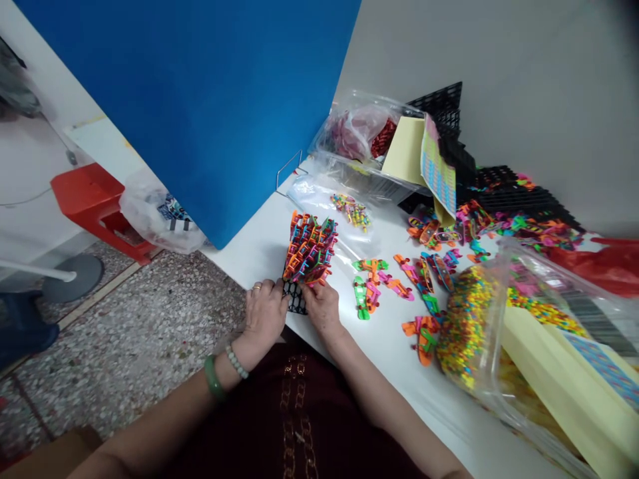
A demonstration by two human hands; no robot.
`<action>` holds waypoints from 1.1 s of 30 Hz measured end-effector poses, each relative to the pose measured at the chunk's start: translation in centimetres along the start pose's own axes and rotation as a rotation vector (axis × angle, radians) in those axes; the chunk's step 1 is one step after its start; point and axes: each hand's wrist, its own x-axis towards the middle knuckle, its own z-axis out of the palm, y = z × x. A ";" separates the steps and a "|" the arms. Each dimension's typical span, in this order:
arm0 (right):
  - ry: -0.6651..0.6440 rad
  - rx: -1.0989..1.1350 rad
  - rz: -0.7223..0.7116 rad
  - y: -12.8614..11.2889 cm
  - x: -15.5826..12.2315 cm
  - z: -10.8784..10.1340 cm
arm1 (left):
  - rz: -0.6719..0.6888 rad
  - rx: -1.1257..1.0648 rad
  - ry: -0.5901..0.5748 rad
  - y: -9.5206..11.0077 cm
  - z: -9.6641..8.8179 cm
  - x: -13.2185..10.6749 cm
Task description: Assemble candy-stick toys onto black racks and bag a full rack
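Several small bright plastic toy skateboards stand packed in rows on a black grid tray at the near edge of the table. My left hand, with a ring, a beaded bracelet and a green bangle on its arm, has its curled fingers against the tray's left edge. At the right side, my right hand is closed by the nearest row, around the lower end of an orange toy skateboard; its fingertips are partly hidden. Loose toy skateboards lie to the right of that hand.
A tall blue panel rises at the back left. On the right stand a clear bin and a bag of tiny yellow and red pieces. Black grids are stacked behind a toy heap. A red stool stands left.
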 end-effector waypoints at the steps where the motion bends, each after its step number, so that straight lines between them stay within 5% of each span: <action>1: -0.004 -0.041 -0.044 0.0 0.1 0.0 | -0.006 -0.003 -0.001 0.0 0.0 0.0; 15: -0.025 -0.189 -0.255 1.2 -0.1 0.2 | -0.041 -0.027 -0.024 0.1 0.0 0.0; 22: -0.125 -0.266 -0.197 0.6 0.5 0.1 | -0.044 -0.028 -0.034 0.0 0.0 0.0; 33: -0.032 -0.263 -0.175 1.2 0.3 1.1 | -0.042 -0.035 -0.023 -0.1 0.1 -0.2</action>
